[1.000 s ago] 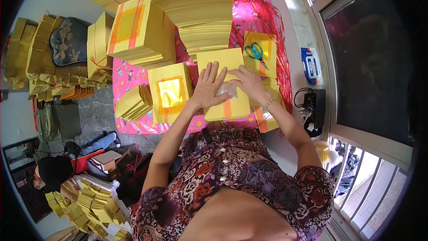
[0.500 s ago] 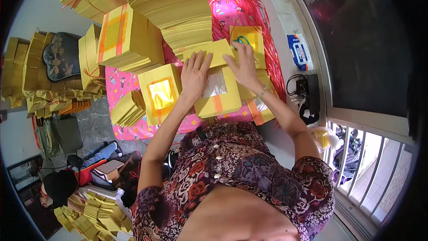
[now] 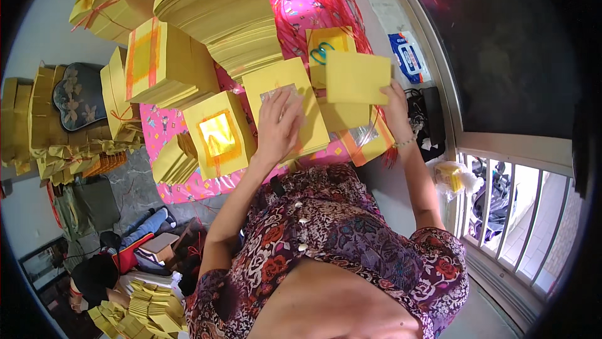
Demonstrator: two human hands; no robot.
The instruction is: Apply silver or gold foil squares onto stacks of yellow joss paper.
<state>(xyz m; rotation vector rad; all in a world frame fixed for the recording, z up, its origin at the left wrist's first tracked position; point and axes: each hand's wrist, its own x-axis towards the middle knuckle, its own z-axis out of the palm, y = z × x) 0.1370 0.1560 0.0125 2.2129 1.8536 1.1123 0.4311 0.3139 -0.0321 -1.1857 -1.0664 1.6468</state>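
My left hand [image 3: 280, 124] lies over a stack of yellow paper [image 3: 307, 127] with a silver patch on top, its fingers stretched and partly covering the patch. To the right, my right hand [image 3: 396, 112] pinches the edge of a folded yellow paper sheet [image 3: 359, 77], which is lifted above other yellow paper. Teal-handled scissors [image 3: 322, 53] rest on a yellow sheet with a gold patch just beyond it. Left of my left hand stands another yellow stack [image 3: 219, 135] with a shiny gold square bordered in orange.
Tall yellow paper stacks [image 3: 219, 19] fill the far side of the pink patterned cloth [image 3: 164, 119]. Red strings [image 3: 338, 3] spread at the far right. A blue-and-white packet [image 3: 409, 57] lies on the ledge by the window. Another person [image 3: 97, 276] is at lower left beside yellow bundles.
My right hand has moved right and nearer with the folded sheet, uncovering more of the stack. My left hand has shifted slightly nearer, onto the patch. The whole view has shifted somewhat.
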